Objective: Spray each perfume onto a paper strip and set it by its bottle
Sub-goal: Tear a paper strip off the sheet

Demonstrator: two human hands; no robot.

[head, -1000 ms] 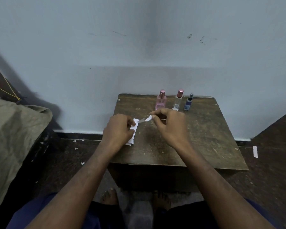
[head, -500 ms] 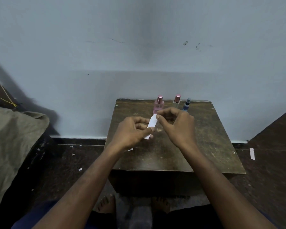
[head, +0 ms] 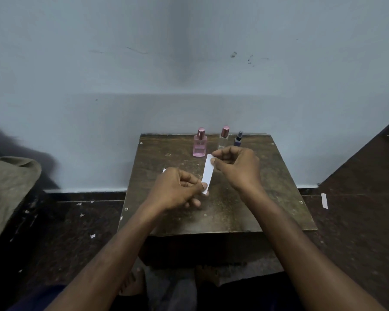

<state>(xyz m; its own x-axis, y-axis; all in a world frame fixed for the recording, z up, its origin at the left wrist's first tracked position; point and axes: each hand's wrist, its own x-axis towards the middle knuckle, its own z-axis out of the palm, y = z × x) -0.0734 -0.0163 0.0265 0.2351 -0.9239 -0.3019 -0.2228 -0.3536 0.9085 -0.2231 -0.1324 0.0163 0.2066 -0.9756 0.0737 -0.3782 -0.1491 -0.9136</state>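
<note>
Three perfume bottles stand at the back of the small wooden table (head: pixel 267 198): a pink square bottle (head: pixel 199 145), a clear bottle with a pink cap (head: pixel 224 136), and a small blue bottle (head: pixel 238 139). A white paper strip (head: pixel 208 171) is held above the table between both hands. My left hand (head: pixel 177 190) pinches its lower end. My right hand (head: pixel 237 167) pinches its upper end, just in front of the clear bottle. A corner of more white paper (head: pixel 164 170) shows behind my left hand.
The table stands against a pale blue wall. A loose paper strip (head: pixel 324 200) lies on the dark floor to the right, with small paper scraps to the left. An olive cloth-covered object (head: pixel 7 194) sits at the far left. My bare feet show under the table.
The strip, first held near the paper at the left, has come to the table's middle, pinched straight between both hands. My left hand moved right and nearer.
</note>
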